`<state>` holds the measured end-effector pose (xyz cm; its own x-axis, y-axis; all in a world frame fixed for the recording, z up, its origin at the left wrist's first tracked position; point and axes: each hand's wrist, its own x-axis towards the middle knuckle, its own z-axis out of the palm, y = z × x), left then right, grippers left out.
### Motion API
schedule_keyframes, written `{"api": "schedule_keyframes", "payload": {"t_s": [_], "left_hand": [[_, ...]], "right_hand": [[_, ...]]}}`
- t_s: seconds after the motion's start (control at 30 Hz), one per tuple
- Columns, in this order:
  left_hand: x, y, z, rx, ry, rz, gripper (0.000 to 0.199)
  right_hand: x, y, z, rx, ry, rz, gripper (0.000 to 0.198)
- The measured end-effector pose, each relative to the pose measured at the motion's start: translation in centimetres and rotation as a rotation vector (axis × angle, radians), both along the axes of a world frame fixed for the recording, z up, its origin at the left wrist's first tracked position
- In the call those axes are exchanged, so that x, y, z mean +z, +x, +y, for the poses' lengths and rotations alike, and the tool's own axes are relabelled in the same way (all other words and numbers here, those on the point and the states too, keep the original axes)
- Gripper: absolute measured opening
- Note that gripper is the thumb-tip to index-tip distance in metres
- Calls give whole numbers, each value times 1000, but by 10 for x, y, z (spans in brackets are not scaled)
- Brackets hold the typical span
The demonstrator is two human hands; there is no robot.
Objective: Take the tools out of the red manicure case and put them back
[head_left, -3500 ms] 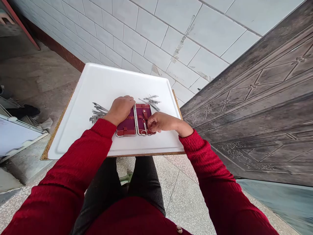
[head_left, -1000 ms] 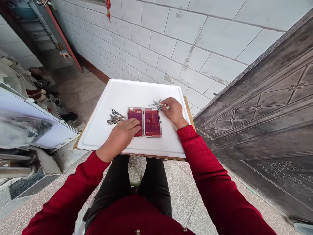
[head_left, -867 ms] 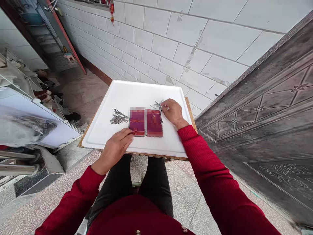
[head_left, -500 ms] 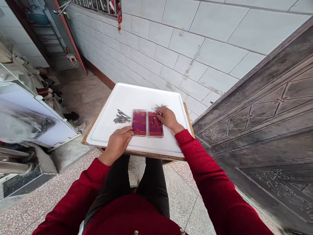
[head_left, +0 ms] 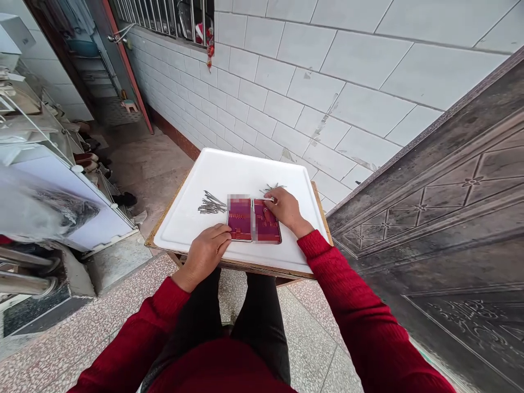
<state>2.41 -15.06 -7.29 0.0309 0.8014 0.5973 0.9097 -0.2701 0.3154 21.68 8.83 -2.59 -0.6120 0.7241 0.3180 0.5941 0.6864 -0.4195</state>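
Flanking open case (head_left: pixel 240 225): left hand (head_left: pixel 208 245), right hand (head_left: pixel 286 208).

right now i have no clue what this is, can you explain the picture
No machine here: a person's bare left hand and right hand, in red knitted sleeves, seen by one head-worn camera looking forward and down. On the white, round-cornered tray lies an open, flat case with purple-red lining. Thin silvery metal tools lie left of it, with another pile beyond its right half. The left hand touches the case's near left corner; the right is at its far right edge, holding perhaps something too small to tell.
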Motion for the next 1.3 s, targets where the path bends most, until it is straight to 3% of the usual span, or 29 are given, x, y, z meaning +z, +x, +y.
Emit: {"api": "schedule_keyframes", "payload": {"t_s": [0.2,0.47,0.83,1.03,1.3], "left_hand": [[0,3,1,40,8,1,20],[2,6,0,40,15,-28,15],[3,7,-2,50,-15,-24,19],[4,7,-1,46,-22,-35,20],[5,8,-1,46,2,-21,19]], "right_hand": [[26,-46,-19,119,15,-195,13],[14,-59,-26,138,45,-269,18],[0,-60,-20,122,35,-151,19],[-10,-62,-17,51,-120,41,8],[-14,-60,-10,38,-192,107,11]]}}
